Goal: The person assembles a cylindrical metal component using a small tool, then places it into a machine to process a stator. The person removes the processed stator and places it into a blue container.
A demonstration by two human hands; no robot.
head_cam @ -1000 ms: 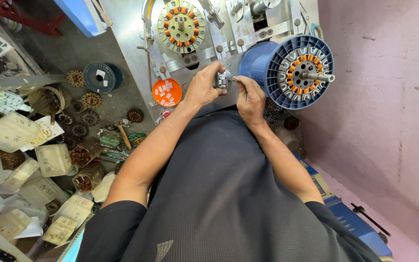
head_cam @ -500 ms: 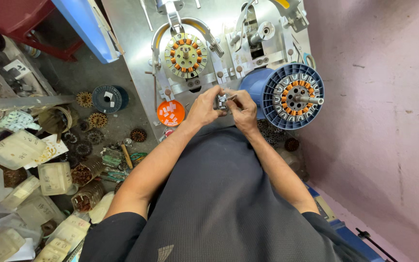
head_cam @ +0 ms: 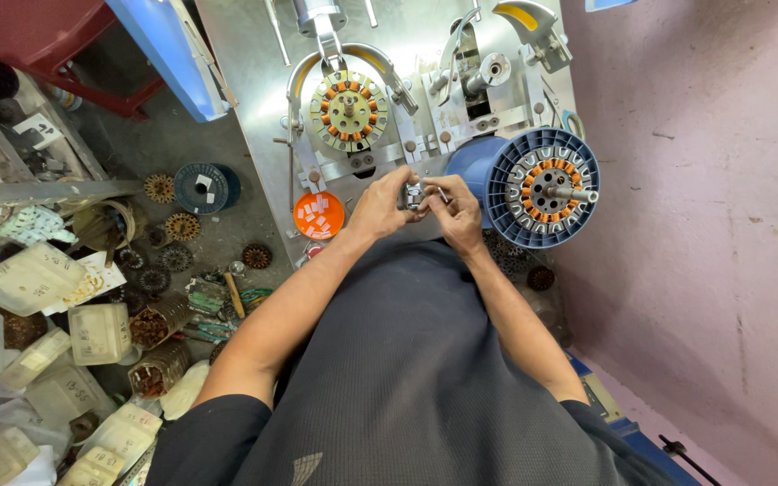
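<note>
Both hands meet in front of a steel winding machine (head_cam: 254,81). My left hand (head_cam: 380,203) and my right hand (head_cam: 455,212) together pinch a small metal part (head_cam: 414,193) between the fingertips. Above them a round stator with orange copper coils (head_cam: 348,111) sits clamped on the machine face. To the right of my right hand stands a blue drum (head_cam: 533,186) holding another wound stator on a shaft. An orange lid with small white pieces (head_cam: 319,215) lies just left of my left hand.
On the floor at the left lie several loose stator cores (head_cam: 173,225), a blue wire spool (head_cam: 207,186), clear plastic boxes (head_cam: 29,279) and hand tools (head_cam: 227,297). A pink wall (head_cam: 704,225) closes the right side. A blue bar (head_cam: 168,54) slants at the upper left.
The view has shifted, so the machine and hands sit lower in frame. Both hands stay together on the small metal part, turning it slightly.
</note>
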